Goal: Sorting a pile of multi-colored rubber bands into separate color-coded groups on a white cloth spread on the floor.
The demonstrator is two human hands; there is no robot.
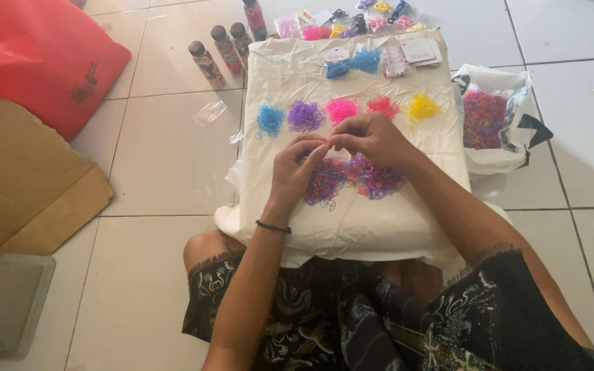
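Left hand (pixel 295 167) and right hand (pixel 371 139) are meeting fingertip to fingertip, pinching one tiny elastic band (pixel 327 145), colour unclear, above the mixed pile of purple and pink bands (pixel 355 180) lying on the white cloth (pixel 352 227); sorted blue, purple, pink, red and yellow heaps (pixel 342 110) are lying beyond.

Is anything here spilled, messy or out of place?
Mostly tidy: the sorted piles of tiny bands sit in a row by colour on the white cloth. Only a scrap of clear plastic lies loose on the floor tiles beside the cloth, and a mixed pile sits unsorted under both hands.
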